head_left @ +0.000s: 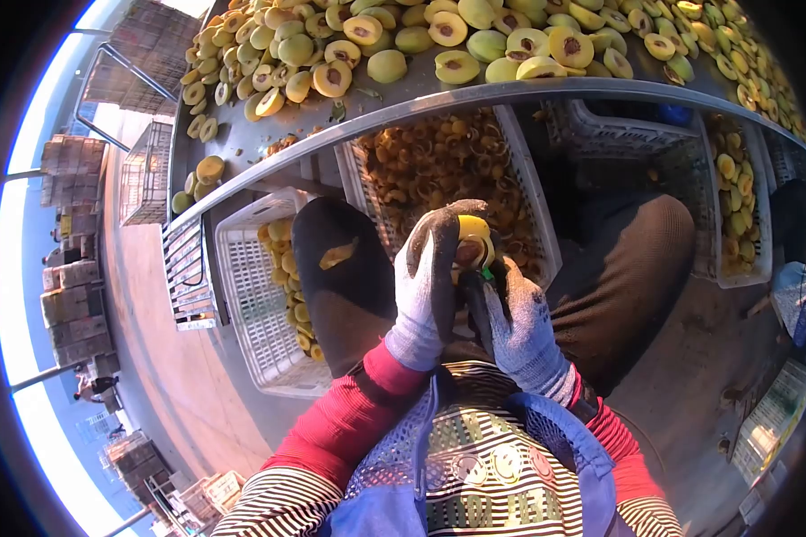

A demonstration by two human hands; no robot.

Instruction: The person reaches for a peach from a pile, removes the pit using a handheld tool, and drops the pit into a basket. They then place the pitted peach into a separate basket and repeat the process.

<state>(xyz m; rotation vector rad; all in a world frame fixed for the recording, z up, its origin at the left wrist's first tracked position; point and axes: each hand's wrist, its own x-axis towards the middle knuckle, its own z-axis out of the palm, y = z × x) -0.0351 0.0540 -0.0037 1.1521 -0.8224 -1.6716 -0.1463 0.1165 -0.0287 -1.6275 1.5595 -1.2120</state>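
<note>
My left hand [428, 273], in a grey-white work glove with dark, soiled fingers, is closed round a halved yellow fruit [475, 234] that looks like a peach or an apricot. The cut face, with a brown centre, is turned towards my right hand [518, 322]. That hand wears a similar glove, and its fingers are closed on a small tool with a green part [486, 274] close against the fruit. Most of the tool is hidden by the fingers, so its exact kind cannot be made out. Both hands are held together above my lap.
A metal table [412, 97] ahead carries a heap of halved fruit [367, 36]. Under its rim, a white crate [530, 192] holds brownish scraps. Crates with yellow fruit pieces stand at left [258, 353] and right [759, 268]. My knees flank the middle crate.
</note>
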